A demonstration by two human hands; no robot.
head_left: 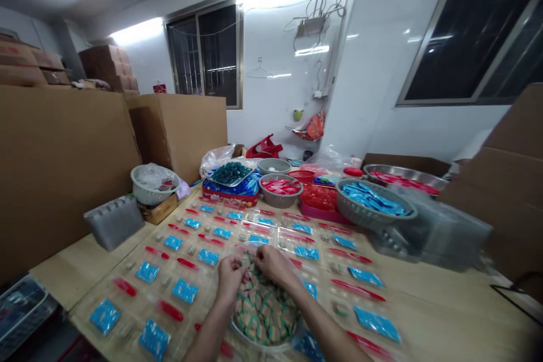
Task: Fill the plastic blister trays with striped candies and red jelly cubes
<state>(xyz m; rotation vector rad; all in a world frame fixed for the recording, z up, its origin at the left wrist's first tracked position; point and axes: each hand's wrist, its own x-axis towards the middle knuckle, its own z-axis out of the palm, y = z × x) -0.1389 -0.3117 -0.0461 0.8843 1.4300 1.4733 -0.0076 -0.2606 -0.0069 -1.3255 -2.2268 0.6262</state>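
My left hand [231, 274] is at the far left part of a round bowl [272, 346], its fingers pinched together. Beside it, my right hand [271, 263] is over the bowl's far side, fingers curled closed and pointing left. What either hand holds is too small to make out. Many small striped pieces [267, 314] in green, tan and pink fill the bowl. Around it lie rows of clear plastic trays [263, 229], their compartments holding blue packets [185, 291], slim red items [188, 263] and small striped pieces. The bowl covers part of these rows.
Behind the trays stand a grey basket of blue packets [375, 203], a basket of red-and-white packets [280, 189], a red container [320, 198] and a tray of dark green pieces [231, 172]. Stacked clear trays [114, 223] are at left. Large cardboard boxes [182, 136] rise behind the table.
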